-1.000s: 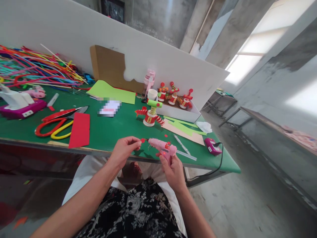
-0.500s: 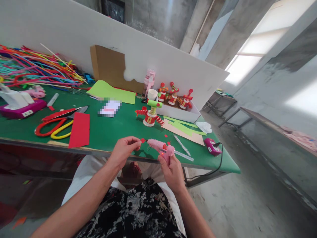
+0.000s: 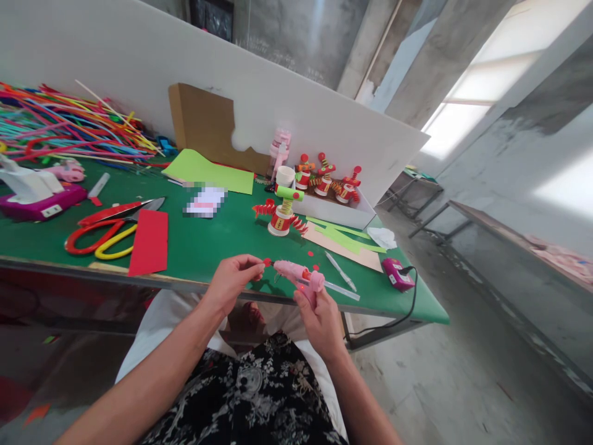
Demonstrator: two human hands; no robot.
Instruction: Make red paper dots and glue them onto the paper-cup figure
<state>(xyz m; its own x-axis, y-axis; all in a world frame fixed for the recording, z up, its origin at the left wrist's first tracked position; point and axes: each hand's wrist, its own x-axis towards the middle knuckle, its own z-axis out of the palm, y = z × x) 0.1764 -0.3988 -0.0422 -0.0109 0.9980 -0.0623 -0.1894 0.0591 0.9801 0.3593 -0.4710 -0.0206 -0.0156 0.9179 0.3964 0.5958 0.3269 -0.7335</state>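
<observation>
Between thumb and fingertips, my left hand (image 3: 236,278) pinches a small red paper disc (image 3: 267,262). My right hand (image 3: 319,312) is wrapped round the handle of a pink glue gun (image 3: 296,272), whose nozzle points left at the disc, very close to it. A clear glue stick (image 3: 343,290) sticks out of the gun's back. Beyond the hands stands a paper figure (image 3: 280,216) with a green roll on top, a spring neck and folded red arms. Small red discs (image 3: 310,253) lie on the green table near a white pen (image 3: 340,271).
Scissors (image 3: 109,238) and a red paper strip (image 3: 151,242) lie at the left. Behind are pipe cleaners (image 3: 69,127), green paper (image 3: 213,172) and a white box (image 3: 338,212) with several figures. A purple socket block (image 3: 397,275) with a cable sits at the right.
The glue gun in my right hand has shifted slightly left, bringing its nozzle closer to the red disc. My left hand has barely moved.
</observation>
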